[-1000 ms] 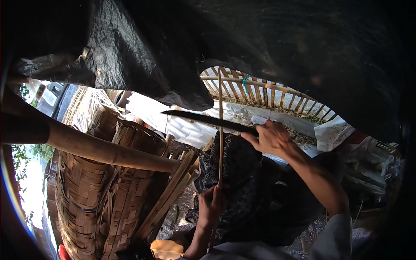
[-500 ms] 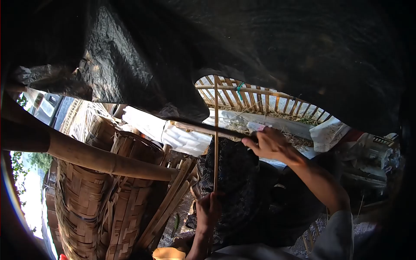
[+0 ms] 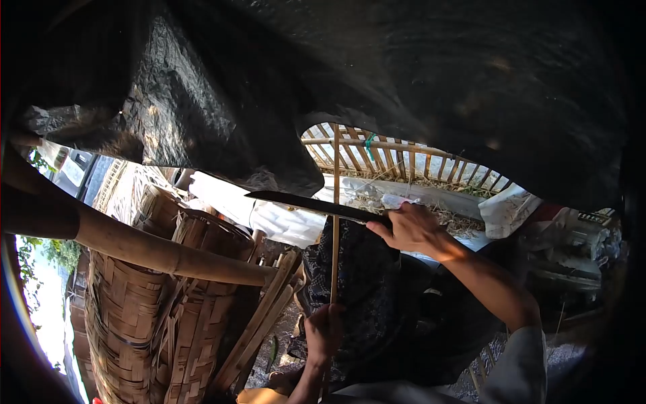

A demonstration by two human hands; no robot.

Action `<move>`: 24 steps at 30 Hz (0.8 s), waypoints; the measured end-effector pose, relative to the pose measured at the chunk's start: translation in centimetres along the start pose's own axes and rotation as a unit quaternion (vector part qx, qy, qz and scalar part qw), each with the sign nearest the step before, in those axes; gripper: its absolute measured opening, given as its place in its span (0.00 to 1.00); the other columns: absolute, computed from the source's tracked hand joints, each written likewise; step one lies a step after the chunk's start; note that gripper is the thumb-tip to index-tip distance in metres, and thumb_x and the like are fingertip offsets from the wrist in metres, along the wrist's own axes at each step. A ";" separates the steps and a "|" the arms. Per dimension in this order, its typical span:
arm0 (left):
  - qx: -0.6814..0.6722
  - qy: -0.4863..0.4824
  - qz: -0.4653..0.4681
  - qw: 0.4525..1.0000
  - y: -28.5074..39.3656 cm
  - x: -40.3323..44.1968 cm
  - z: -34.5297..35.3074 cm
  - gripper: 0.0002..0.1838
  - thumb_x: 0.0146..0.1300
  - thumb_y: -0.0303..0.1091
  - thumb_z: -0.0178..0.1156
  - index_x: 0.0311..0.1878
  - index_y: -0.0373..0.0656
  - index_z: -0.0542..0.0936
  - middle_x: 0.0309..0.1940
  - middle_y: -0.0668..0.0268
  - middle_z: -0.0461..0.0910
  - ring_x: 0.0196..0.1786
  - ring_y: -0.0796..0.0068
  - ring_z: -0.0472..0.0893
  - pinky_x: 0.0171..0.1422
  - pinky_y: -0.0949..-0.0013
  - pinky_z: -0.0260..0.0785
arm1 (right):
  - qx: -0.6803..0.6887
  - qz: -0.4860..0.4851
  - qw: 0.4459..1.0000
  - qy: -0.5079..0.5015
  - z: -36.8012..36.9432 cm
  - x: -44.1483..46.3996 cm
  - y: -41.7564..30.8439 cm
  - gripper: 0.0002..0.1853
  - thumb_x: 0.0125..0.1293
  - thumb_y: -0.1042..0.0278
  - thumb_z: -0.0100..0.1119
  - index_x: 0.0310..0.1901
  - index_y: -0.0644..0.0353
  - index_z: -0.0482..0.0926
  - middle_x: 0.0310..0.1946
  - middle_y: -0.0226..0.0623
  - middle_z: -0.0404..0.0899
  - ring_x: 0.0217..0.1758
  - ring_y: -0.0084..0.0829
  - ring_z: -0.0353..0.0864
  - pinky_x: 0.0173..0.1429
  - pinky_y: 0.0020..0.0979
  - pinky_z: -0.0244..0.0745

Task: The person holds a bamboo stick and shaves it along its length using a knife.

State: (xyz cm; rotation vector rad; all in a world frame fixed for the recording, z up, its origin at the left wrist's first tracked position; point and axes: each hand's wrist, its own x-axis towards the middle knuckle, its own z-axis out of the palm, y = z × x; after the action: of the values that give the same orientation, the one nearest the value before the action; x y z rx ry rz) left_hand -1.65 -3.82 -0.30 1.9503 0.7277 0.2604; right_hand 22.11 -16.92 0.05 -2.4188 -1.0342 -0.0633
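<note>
My left hand (image 3: 323, 331) is closed around the lower part of a long thin bamboo strip (image 3: 335, 262), which stands nearly upright before me. In my right hand (image 3: 416, 232) is the handle of a long knife (image 3: 306, 202), fingers wrapped round it. Its dark blade points left and crosses the strip above my left hand; whether the edge touches the strip I cannot tell. Dark patterned cloth (image 3: 367, 276) lies behind the strip, over what looks like my leg.
Tall woven bamboo baskets (image 3: 128, 303) stand at the left, with a thick bamboo pole (image 3: 168, 257) slanting across them. Split bamboo pieces (image 3: 259, 323) lean beside them. Black plastic sheeting (image 3: 431, 74) hangs low overhead. Behind is a slatted bamboo fence (image 3: 397, 158).
The knife has turned so its broad dark blade shows, and its tip sits farther left. My right hand has shifted slightly left and down. My left hand stays almost in place on the strip.
</note>
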 end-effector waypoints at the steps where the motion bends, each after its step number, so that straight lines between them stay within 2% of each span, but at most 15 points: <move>1: 0.021 -0.003 0.010 1.000 0.1 -0.1 0.0 0.13 0.67 0.32 0.49 0.34 0.37 0.81 0.11 0.70 0.68 0.17 0.88 0.67 0.20 0.75 0.57 | 0.007 -0.014 1.000 -0.014 -0.8 -0.7 -1.0 0.31 0.62 0.38 0.48 0.22 0.64 0.78 0.07 0.40 0.69 0.12 0.40 0.75 0.21 0.38 0.73; 2: 0.021 -0.004 0.010 1.000 0.3 -0.1 0.0 0.13 0.67 0.32 0.49 0.34 0.37 0.81 0.11 0.70 0.68 0.17 0.88 0.67 0.20 0.75 0.57 | 0.029 -0.042 0.997 -0.062 -0.3 -1.2 -1.1 0.32 0.61 0.33 0.46 0.25 0.60 0.80 0.07 0.39 0.69 0.12 0.39 0.74 0.20 0.36 0.72; 5: 0.088 0.012 0.039 0.995 0.2 0.3 0.5 0.12 0.66 0.32 0.50 0.34 0.39 0.81 0.11 0.70 0.68 0.17 0.88 0.67 0.21 0.75 0.57 | -0.054 -0.189 0.978 -0.066 0.4 -3.5 -2.6 0.35 0.56 0.25 0.43 0.20 0.55 0.75 0.05 0.36 0.66 0.09 0.35 0.72 0.17 0.35 0.69; 7: 0.120 0.063 0.282 0.950 -1.0 1.0 0.8 0.11 0.66 0.31 0.50 0.33 0.39 0.81 0.10 0.70 0.66 0.17 0.88 0.65 0.20 0.75 0.56 | -0.088 -0.259 0.961 -0.042 1.0 -3.4 -1.8 0.36 0.52 0.21 0.42 0.17 0.53 0.68 0.02 0.34 0.62 0.07 0.33 0.68 0.16 0.35 0.68; 8: 0.125 0.061 0.276 0.951 -1.4 0.2 0.5 0.11 0.66 0.31 0.50 0.33 0.39 0.81 0.10 0.70 0.66 0.17 0.88 0.65 0.20 0.75 0.56 | -0.093 -0.226 0.966 -0.090 1.4 -2.8 -0.7 0.37 0.52 0.20 0.41 0.19 0.53 0.71 0.02 0.31 0.59 0.06 0.31 0.65 0.15 0.34 0.66; 10: 0.110 0.044 0.053 0.992 1.0 -1.0 -0.1 0.10 0.65 0.29 0.51 0.32 0.39 0.80 0.10 0.70 0.64 0.17 0.88 0.63 0.20 0.75 0.55 | -0.075 -0.094 0.992 -0.045 1.8 -0.5 2.2 0.35 0.59 0.27 0.42 0.21 0.58 0.76 0.03 0.26 0.57 0.06 0.25 0.60 0.12 0.32 0.57; 11: 0.119 0.049 0.075 0.989 0.9 -1.3 -0.3 0.10 0.65 0.29 0.51 0.30 0.39 0.79 0.09 0.70 0.63 0.17 0.88 0.61 0.19 0.75 0.54 | -0.049 0.037 0.994 -0.085 -0.1 1.3 2.7 0.34 0.65 0.34 0.41 0.18 0.60 0.75 0.04 0.27 0.60 0.07 0.24 0.60 0.12 0.31 0.56; 12: 0.118 0.049 0.076 0.989 0.7 -1.8 -0.5 0.10 0.65 0.29 0.51 0.30 0.39 0.79 0.09 0.70 0.63 0.17 0.88 0.61 0.19 0.75 0.54 | -0.037 0.080 0.996 -0.029 0.2 2.6 4.2 0.35 0.67 0.38 0.39 0.15 0.62 0.73 0.04 0.31 0.64 0.06 0.26 0.62 0.13 0.32 0.58; 14: 0.112 0.039 0.081 0.990 0.3 -1.4 -0.8 0.10 0.65 0.29 0.51 0.32 0.39 0.80 0.09 0.68 0.63 0.16 0.88 0.61 0.19 0.74 0.53 | 0.092 0.209 0.973 -0.046 -0.7 3.9 6.2 0.36 0.68 0.40 0.38 0.20 0.68 0.78 0.08 0.40 0.71 0.11 0.36 0.73 0.23 0.37 0.71; 16: 0.133 0.039 0.093 0.986 0.8 -0.9 -1.1 0.09 0.65 0.29 0.51 0.33 0.40 0.80 0.09 0.68 0.63 0.16 0.88 0.61 0.19 0.73 0.54 | 0.092 0.193 0.976 -0.036 -0.3 3.5 7.2 0.37 0.68 0.37 0.33 0.25 0.67 0.79 0.13 0.40 0.74 0.18 0.34 0.78 0.25 0.40 0.75; 18: 0.139 0.035 0.104 0.984 1.2 -0.2 -0.7 0.09 0.65 0.30 0.52 0.34 0.40 0.81 0.09 0.67 0.63 0.16 0.87 0.61 0.19 0.73 0.54 | -0.072 0.179 0.981 -0.020 0.4 2.6 6.6 0.37 0.67 0.35 0.34 0.30 0.67 0.80 0.20 0.48 0.79 0.25 0.38 0.82 0.29 0.40 0.78; 20: 0.122 0.015 0.090 0.988 0.8 0.2 -0.7 0.09 0.65 0.30 0.51 0.35 0.40 0.81 0.09 0.66 0.63 0.16 0.87 0.62 0.19 0.72 0.55 | -0.076 0.160 0.977 -0.120 0.3 1.9 5.5 0.38 0.65 0.32 0.34 0.35 0.66 0.81 0.22 0.47 0.79 0.25 0.41 0.82 0.30 0.39 0.79; 22: 0.093 0.028 0.090 0.991 0.3 0.6 -0.4 0.10 0.66 0.32 0.51 0.35 0.39 0.81 0.09 0.67 0.64 0.16 0.88 0.63 0.19 0.73 0.55 | -0.142 0.143 0.963 -0.178 2.3 0.6 5.3 0.38 0.64 0.31 0.34 0.36 0.63 0.82 0.22 0.45 0.79 0.24 0.38 0.81 0.28 0.39 0.78; 23: 0.070 0.011 0.058 0.996 0.4 0.8 -0.5 0.12 0.67 0.33 0.50 0.36 0.39 0.81 0.09 0.69 0.64 0.16 0.88 0.63 0.19 0.74 0.54 | -0.176 0.125 0.956 -0.198 2.5 -0.4 4.7 0.37 0.64 0.31 0.36 0.36 0.62 0.82 0.24 0.44 0.80 0.29 0.39 0.82 0.28 0.41 0.77; 24: 0.047 -0.006 0.029 0.998 0.5 1.1 -0.7 0.13 0.68 0.35 0.49 0.36 0.38 0.81 0.10 0.72 0.64 0.16 0.89 0.63 0.20 0.75 0.53 | -0.127 0.108 0.966 -0.196 4.3 -1.4 5.8 0.37 0.61 0.31 0.40 0.35 0.64 0.82 0.30 0.50 0.80 0.37 0.48 0.82 0.43 0.46 0.75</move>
State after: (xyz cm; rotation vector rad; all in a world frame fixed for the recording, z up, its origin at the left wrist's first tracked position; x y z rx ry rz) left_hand -0.89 -2.82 0.30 2.0628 0.6862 0.2536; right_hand 24.48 -19.20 -6.53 -2.8393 -0.9638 0.3956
